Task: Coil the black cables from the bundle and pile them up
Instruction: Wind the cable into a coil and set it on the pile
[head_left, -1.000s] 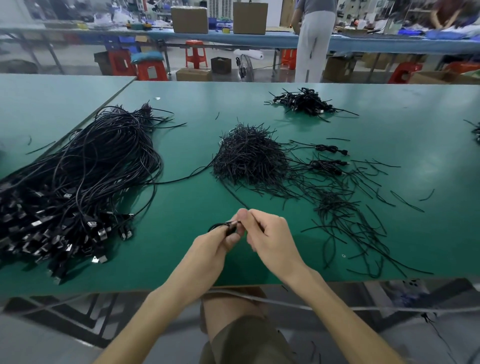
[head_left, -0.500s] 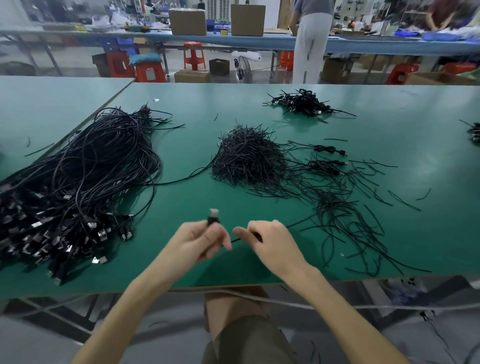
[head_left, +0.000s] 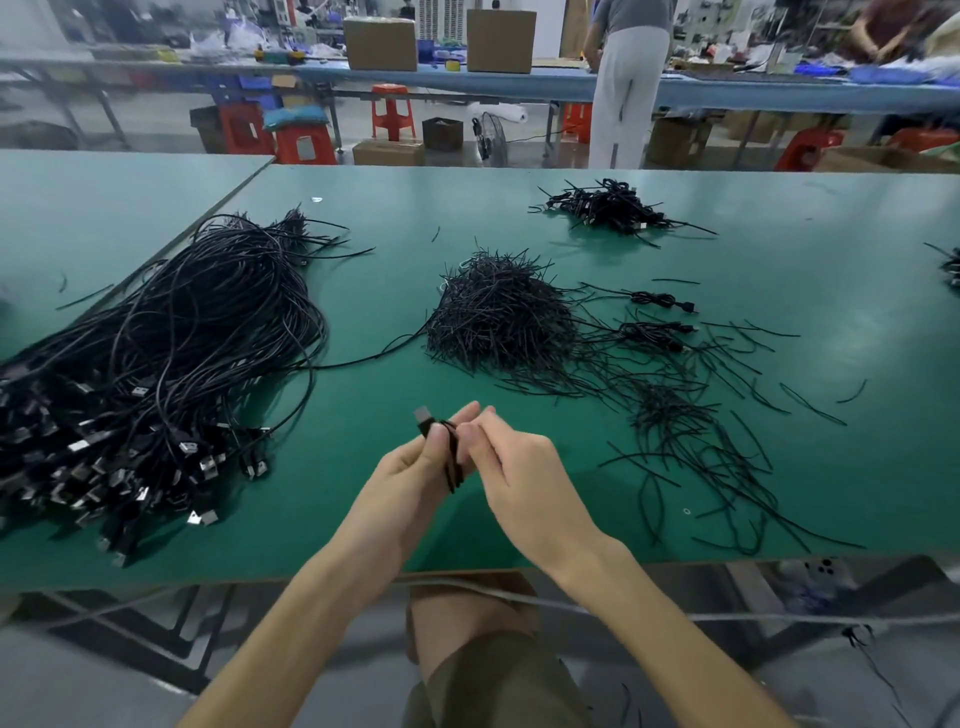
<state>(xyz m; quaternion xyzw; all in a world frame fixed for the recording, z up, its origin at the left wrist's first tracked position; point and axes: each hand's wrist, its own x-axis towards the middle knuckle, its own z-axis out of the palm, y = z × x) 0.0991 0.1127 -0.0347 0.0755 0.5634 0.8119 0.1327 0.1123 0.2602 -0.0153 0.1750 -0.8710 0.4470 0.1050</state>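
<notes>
The green table fills the view centre. A second green table abuts it at 10 o'clock. A long blue-topped table spans 12 o'clock and carries a left cardboard box and a right cardboard box. Below it, on the grey floor, stand a red stool, a cushioned red stool at 11 o'clock, a floor carton and a small fan. A person in light trousers stands at 1 o'clock. Another red stool sits at 2 o'clock. Lighting is even and diffuse.
</notes>
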